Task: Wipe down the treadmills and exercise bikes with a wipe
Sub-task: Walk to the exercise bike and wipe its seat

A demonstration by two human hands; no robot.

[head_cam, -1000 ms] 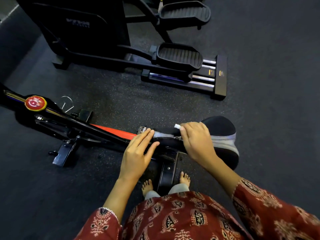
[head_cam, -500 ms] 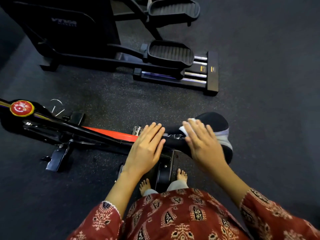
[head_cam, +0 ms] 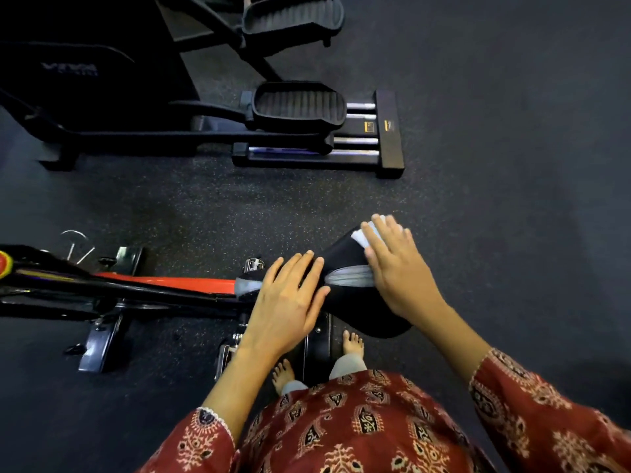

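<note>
While the left hand [head_cam: 286, 305] lies flat, fingers straight, on the nose of the bike saddle [head_cam: 341, 257], the right hand [head_cam: 399, 271] presses a white wipe [head_cam: 359, 237] onto the saddle's wide end, fingers straight too. A black elliptical [head_cam: 297, 105] stands on the floor just beyond.

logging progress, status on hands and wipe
Left hand flat on seat nose. Right hand pressing wipe on seat's wide end. Nothing blocking.

Wipe [head_cam: 360, 237] lies under right hand [head_cam: 399, 268] on saddle [head_cam: 341, 259]; elliptical [head_cam: 297, 105] stands beyond.
</note>
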